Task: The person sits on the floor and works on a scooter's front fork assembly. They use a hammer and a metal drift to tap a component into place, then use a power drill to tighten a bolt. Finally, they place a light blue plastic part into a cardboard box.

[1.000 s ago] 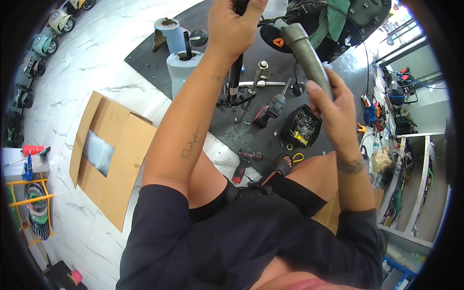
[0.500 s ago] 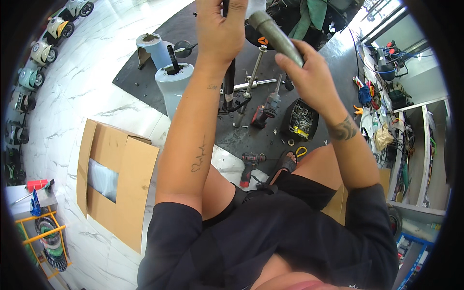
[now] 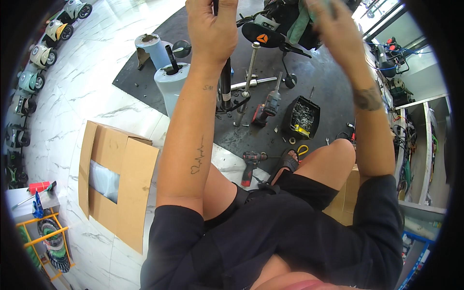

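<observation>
My left hand (image 3: 211, 31) is wrapped round a black upright tube (image 3: 225, 84) at the top of the view. Below the hand the tube runs down to the dark mat. Raised at the upper right, my right hand (image 3: 334, 34) is smeared by motion, in front of a green cloth (image 3: 298, 24) on a dark scooter part (image 3: 280, 12). What the right hand holds cannot be made out. A metal rod (image 3: 252, 67) stands beside the tube. Light blue plastic covers (image 3: 171, 87) stand left of my left forearm.
On the mat (image 3: 333, 104) lie a red-and-black power tool (image 3: 266, 110) and a black box of screws (image 3: 302, 118). A cordless drill (image 3: 250, 166) lies by my foot. An open cardboard box (image 3: 116, 186) sits on the left floor; shelves (image 3: 420, 150) stand at the right.
My right hand has swung up and to the right, away from my left hand. The grey pipe it held no longer shows clearly. My left hand has shifted slightly left, still round the tube.
</observation>
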### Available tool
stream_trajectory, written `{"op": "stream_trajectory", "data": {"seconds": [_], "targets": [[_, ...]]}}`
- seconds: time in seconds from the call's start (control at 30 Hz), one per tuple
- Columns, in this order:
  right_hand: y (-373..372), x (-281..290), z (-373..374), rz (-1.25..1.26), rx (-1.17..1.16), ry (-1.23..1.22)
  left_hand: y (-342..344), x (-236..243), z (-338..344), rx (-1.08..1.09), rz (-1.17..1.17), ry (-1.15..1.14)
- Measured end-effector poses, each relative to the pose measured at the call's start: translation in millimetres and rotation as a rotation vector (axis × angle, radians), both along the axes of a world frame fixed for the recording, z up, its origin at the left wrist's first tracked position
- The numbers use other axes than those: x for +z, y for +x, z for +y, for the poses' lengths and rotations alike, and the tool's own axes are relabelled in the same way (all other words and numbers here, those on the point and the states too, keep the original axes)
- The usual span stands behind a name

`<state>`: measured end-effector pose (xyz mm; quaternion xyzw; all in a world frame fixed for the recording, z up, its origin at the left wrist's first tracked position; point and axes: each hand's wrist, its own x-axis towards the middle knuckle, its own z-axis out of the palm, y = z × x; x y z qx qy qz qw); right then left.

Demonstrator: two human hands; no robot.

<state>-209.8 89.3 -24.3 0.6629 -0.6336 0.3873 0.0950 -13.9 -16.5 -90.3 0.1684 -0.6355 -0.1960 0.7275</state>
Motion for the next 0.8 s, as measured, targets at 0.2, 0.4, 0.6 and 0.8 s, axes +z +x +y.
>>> {"op": "stream_trajectory", "data": {"seconds": [0.2, 0.4, 0.6, 0.8], "targets": [[-5.3, -63.0, -21.9, 0.068, -0.041, 0.711, 8.2, 1.1, 2.2, 0.021, -0.042, -0.028], [-42.7, 20.3, -16.4, -0.373, 0.262, 0.313, 9.1, -0.2, 0.0, 0.023, -0.050, -0.028], [1.8, -24.8, -22.6, -0.023, -0.043, 0.030, 6.6, 1.9, 6.5, -0.045, -0.010, 0.022], [-31.0, -65.1, -2.4, -0.450, 0.039, 0.580, 12.1, 9.1, 15.3, 0.119, -0.108, 0.005]]}}
